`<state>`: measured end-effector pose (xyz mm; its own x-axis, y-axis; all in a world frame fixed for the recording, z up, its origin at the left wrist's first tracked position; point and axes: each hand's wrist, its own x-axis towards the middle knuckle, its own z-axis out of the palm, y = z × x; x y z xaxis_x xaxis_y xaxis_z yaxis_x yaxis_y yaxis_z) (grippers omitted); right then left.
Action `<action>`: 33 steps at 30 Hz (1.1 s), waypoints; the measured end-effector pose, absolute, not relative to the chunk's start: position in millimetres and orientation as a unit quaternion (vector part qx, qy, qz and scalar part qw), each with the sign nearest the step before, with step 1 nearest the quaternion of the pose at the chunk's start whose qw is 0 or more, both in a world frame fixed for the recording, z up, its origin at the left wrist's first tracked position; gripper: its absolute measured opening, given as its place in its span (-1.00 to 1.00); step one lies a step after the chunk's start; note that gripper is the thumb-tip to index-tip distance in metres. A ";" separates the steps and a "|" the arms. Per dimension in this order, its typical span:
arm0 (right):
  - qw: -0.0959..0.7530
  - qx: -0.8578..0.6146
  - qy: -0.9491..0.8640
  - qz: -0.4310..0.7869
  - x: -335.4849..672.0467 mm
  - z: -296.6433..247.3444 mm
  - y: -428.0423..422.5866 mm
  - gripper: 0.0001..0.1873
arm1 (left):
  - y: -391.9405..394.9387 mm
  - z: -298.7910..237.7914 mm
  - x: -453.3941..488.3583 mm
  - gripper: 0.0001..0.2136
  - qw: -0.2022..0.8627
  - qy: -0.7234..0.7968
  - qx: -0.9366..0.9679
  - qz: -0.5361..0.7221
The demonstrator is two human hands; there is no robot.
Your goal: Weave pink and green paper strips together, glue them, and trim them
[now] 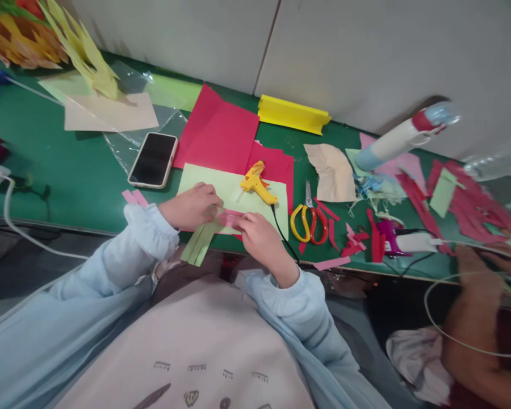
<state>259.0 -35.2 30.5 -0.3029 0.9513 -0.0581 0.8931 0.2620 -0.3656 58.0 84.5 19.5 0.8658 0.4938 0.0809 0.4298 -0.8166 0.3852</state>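
Observation:
My left hand [192,205] and my right hand [259,237] meet over a small pink paper strip [230,217] near the table's front edge. Both hands have their fingers curled and pressed on it. The strip lies on a pale green sheet [227,190] with cut strips hanging over the edge. A yellow glue gun [258,183] rests on that sheet just beyond my right hand, its black cord running toward me. Red paper sheets [221,133] lie behind the green one.
A phone [153,159] lies left of the sheets. Yellow-and-red scissors [309,221] sit to the right, with red and pink scraps [357,236], a second glue gun [402,241] and a spray bottle [402,136]. Another person's arm [479,318] works at the right edge.

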 end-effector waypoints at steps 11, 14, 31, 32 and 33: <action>0.445 -0.637 -0.593 0.209 273.4 40.8 -38.5 -0.88 | 64.2 60.6 40.4 -0.72 0.478 0.430 0.747 0.167; 0.499 -0.647 -0.531 0.225 271.4 35.7 -37.8 -0.89 | 50.8 61.8 37.3 -0.72 0.555 0.442 0.658 0.251; 0.411 -0.500 -0.513 0.564 233.7 45.9 -32.7 -0.64 | 6.5 61.3 58.2 -0.69 0.685 0.445 0.392 0.424; 0.409 -0.505 -0.514 0.560 235.0 46.0 -30.4 -0.65 | 5.9 60.6 58.2 -0.70 0.691 0.442 0.381 0.426; 0.405 -0.507 -0.518 0.557 236.4 46.4 -28.0 -0.65 | 5.3 59.9 58.2 -0.70 0.698 0.440 0.370 0.427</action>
